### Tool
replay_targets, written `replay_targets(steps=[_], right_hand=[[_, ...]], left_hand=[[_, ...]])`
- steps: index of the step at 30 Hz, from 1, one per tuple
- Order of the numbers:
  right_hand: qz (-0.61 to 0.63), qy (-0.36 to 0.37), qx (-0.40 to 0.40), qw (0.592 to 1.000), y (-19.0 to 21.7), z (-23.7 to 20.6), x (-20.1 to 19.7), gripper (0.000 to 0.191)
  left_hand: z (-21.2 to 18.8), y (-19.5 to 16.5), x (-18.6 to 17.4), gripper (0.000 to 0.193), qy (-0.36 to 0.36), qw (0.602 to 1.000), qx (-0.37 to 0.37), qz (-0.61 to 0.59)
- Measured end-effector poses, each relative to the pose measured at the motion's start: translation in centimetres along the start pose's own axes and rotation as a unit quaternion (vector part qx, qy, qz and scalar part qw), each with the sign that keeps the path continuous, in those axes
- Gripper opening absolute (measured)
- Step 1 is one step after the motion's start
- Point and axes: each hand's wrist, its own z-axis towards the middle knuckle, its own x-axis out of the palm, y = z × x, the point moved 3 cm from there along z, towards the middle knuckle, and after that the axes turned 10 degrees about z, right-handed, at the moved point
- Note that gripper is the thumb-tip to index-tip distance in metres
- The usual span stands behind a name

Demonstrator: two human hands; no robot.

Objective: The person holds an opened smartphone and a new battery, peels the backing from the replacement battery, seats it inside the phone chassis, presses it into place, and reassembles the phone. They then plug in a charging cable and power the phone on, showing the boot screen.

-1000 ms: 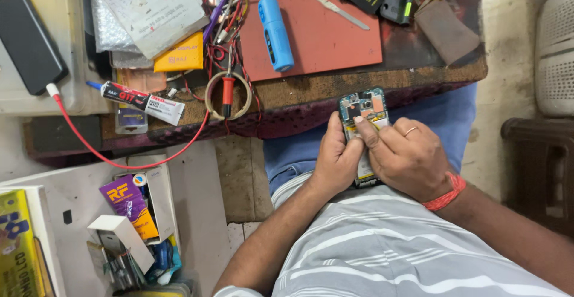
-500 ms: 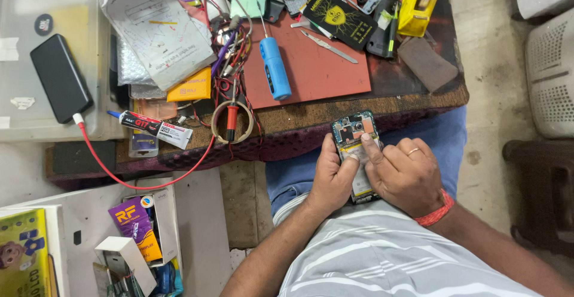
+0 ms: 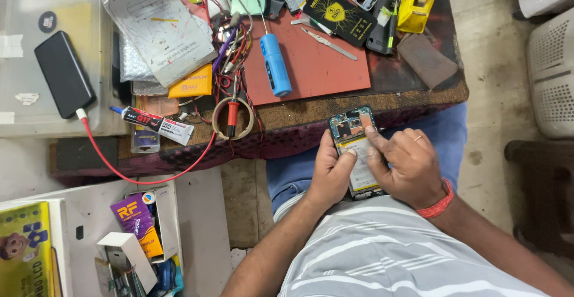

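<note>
Hands both on one opened phone [image 3: 354,151], back cover off, board and battery exposed. It is held over the lap, just off the near edge of the counter [image 3: 418,97], not resting on it.

Left hand [image 3: 330,174]: wrapped around the phone's left edge and lower part, thumb laid across the battery area, closed in a holding grip.

Right hand [image 3: 408,165]: fingers curled narrow, forefinger tip pressed on the upper right edge of the phone just below the board. It carries no tool. One ring on a finger, one red band [image 3: 435,200] at the wrist.

Governing relation: the phone's long axis runs away from the body toward the counter, tilted slightly left at the top. The board end lies farthest from the person, the bottom end is hidden between the palms. The left hand carries the weight; the right hand is the one nearer the exposed board and free to work on it.

Count on the counter: one blue electric screwdriver [image 3: 275,64] on one red mat [image 3: 326,70], well apart from both hands; one pair of tweezers [image 3: 329,42] on the same mat; one tube of glue [image 3: 152,123] at the left; one coil of solder wire [image 3: 233,119] near the edge; one yellow tape dispenser [image 3: 418,1] at the far right. One further black phone [image 3: 64,73] lies far left, on charge by one red cable [image 3: 146,171].
</note>
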Motion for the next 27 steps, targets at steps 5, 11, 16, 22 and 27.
replay_targets(steps=[5,11,16,22,27], right_hand=[[0.307,-0.130,0.207,0.920,-1.1,-0.8,0.3,0.048],[0.391,-0.069,0.331,0.856,-3.8,-2.4,1.5,0.013],[0.466,-0.086,0.351,0.808,-3.8,-3.1,1.9,0.018],[0.223,0.003,0.203,0.954,-1.0,-3.1,-0.8,0.059],[0.072,0.142,0.212,0.964,-0.5,-6.0,0.5,0.098]], left_hand=[[-0.1,-0.5,0.5,0.041,0.000,1.000,0.010,-0.001],[-0.9,-0.3,1.1,0.033,0.006,0.994,0.050,0.097],[-1.7,-0.2,1.0,0.033,0.006,0.995,0.025,0.101],[-0.4,0.4,0.8,0.036,-0.055,0.997,0.038,0.039],[-2.2,0.3,1.8,0.050,-0.046,0.981,0.066,0.174]])
